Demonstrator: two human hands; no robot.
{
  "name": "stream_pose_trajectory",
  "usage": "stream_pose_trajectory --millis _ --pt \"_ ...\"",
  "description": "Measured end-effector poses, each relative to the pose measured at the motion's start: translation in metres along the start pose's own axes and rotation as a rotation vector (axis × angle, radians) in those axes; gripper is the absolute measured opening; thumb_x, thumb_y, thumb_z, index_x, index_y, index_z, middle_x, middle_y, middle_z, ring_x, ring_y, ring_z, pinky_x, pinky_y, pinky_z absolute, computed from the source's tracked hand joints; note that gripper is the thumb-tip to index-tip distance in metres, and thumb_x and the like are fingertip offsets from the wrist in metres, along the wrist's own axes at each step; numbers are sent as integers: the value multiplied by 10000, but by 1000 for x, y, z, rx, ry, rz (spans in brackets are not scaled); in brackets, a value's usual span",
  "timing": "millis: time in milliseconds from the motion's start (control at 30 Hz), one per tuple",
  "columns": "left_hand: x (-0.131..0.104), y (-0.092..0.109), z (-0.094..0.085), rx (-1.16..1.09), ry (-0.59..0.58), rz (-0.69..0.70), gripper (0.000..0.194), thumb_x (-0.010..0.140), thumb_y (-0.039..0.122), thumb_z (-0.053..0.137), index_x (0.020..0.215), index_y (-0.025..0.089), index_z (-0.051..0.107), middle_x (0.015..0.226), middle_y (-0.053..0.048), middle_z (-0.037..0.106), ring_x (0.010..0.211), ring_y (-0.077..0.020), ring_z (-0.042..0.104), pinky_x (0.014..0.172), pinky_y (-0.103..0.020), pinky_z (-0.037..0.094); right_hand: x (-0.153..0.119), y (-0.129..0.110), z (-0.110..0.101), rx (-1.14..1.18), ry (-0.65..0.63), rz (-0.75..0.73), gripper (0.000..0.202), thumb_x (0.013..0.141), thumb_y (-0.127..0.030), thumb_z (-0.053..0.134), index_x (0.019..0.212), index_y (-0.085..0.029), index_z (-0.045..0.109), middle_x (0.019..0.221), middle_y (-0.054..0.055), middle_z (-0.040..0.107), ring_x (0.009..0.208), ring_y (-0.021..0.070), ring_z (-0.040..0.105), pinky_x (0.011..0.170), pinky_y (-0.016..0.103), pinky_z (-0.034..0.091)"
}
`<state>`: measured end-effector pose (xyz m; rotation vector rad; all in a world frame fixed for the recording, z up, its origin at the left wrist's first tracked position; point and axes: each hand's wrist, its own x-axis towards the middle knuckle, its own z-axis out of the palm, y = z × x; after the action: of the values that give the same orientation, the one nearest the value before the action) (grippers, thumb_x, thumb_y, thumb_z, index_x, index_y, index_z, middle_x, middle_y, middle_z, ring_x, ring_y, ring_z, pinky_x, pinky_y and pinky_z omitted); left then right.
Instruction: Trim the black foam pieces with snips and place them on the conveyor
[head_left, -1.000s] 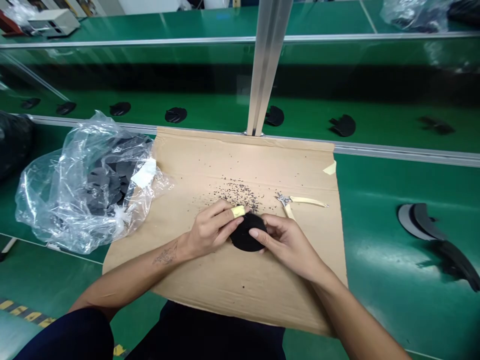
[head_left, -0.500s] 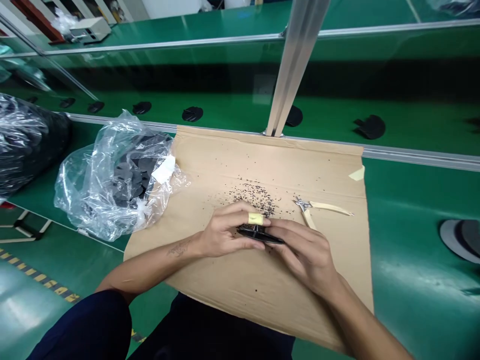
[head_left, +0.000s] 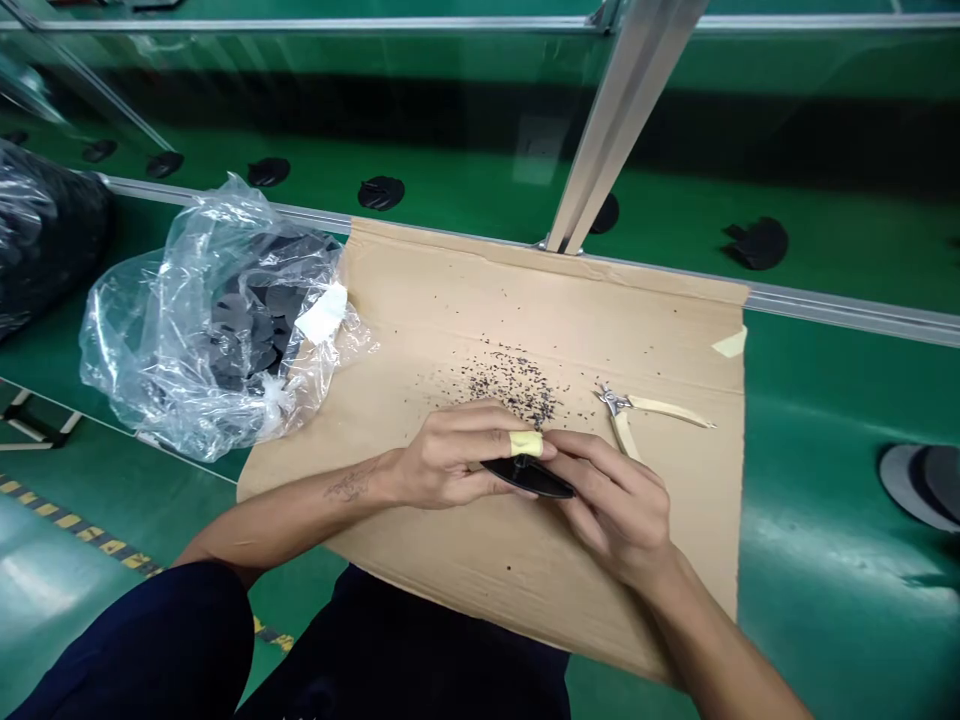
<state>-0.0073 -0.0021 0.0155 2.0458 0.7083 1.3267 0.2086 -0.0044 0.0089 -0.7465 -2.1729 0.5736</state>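
A flat, black, disc-like plastic part (head_left: pixel 534 481) is held edge-on between my two hands, above the cardboard sheet (head_left: pixel 450 590). My left hand (head_left: pixel 457 455) grips its left side, and yellow tape wraps one finger. Closed around the right end of the same part is my right hand (head_left: pixel 619 500). The fingers cover much of the part, so its full shape is hidden. Just beyond the hands lie many small black scraps (head_left: pixel 517 380). A pair of nippers (head_left: pixel 619 402) with cream handles rests on the cardboard, close to my right hand.
To the left, a clear plastic bag (head_left: pixel 180 320) holds dark flat pieces. A larger filled bag (head_left: pixel 45 240) sits beyond it. A metal post (head_left: pixel 622 130) rises behind the cardboard. Black parts (head_left: pixel 757 243) lie along the rear green surface. A grey-and-black object (head_left: pixel 926 485) is at the right edge.
The camera view has shifted a little, so the bench's back sits higher in the picture. Both hands still hold the black part, which is turned slightly.
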Motion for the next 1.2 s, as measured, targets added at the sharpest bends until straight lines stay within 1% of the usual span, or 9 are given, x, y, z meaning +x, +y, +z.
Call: stream_pose_trajectory --millis 233,400,567,767,900,1000,1067,1133,1200 --pt "-1 0 -1 46 30 0 231 909 262 711 1132 205 714 925 -70 767 801 -153 721 730 -296 597 1 0 0 35 -35 3 346 885 -56 614 1189 -216 661 1114 98 722 970 200 728 799 292 630" --pt "0 0 -2 49 -28 -12 193 967 302 631 1110 204 716 953 -77 768 825 -157 724 730 -306 596 2 0 -1 -1 -56 -3 340 892 -79 612 1200 -219 648 1125 106 719 950 206 733 790 300 630" --pt "-3 1 -1 114 26 46 147 902 231 716 1040 181 719 869 -50 758 745 -134 700 689 -269 577 3 0 -2 28 -84 -3 281 912 -84 582 1154 -199 664 1077 105 723 925 194 733 790 286 629" --pt "0 0 -2 63 -29 23 210 936 298 674 1070 138 699 916 -92 733 806 -145 678 723 -284 586 2 1 2 44 -39 -8 308 904 -84 617 1185 -202 664 1104 106 718 949 202 732 776 303 636" --pt "1 -1 -1 4 3 -15 269 928 331 687 1114 138 676 939 -93 749 874 -160 688 785 -309 594 6 1 -3 112 -21 5 311 908 -73 619 1190 -199 655 1112 103 713 971 196 724 780 306 632" --pt "-1 -2 -1 12 62 -72 181 916 225 696 1075 141 672 915 -70 754 899 -159 690 817 -315 594 12 4 -20 38 -135 37 362 913 -199 672 1269 -214 612 1153 112 700 1047 232 696 862 380 616" --pt "-2 -3 -2 49 114 -91 187 895 227 721 1049 134 673 924 -69 742 890 -155 687 791 -302 596 14 11 -37 -153 -183 102 474 901 -381 694 1324 -200 579 1227 148 666 1128 297 649 934 482 576" --pt "-2 -4 -3 102 161 -96 206 882 234 733 1048 126 673 931 -66 723 879 -145 680 757 -279 595 12 23 -53 -437 -227 217 577 888 -543 649 1331 -180 579 1259 193 627 1155 383 601 882 567 556" --pt "-2 -5 -4 141 178 -98 197 886 227 727 1047 124 676 930 -59 709 871 -133 671 738 -259 592 7 36 -63 -623 -297 302 626 863 -611 635 1310 -174 600 1209 203 630 1078 414 607 769 559 559"
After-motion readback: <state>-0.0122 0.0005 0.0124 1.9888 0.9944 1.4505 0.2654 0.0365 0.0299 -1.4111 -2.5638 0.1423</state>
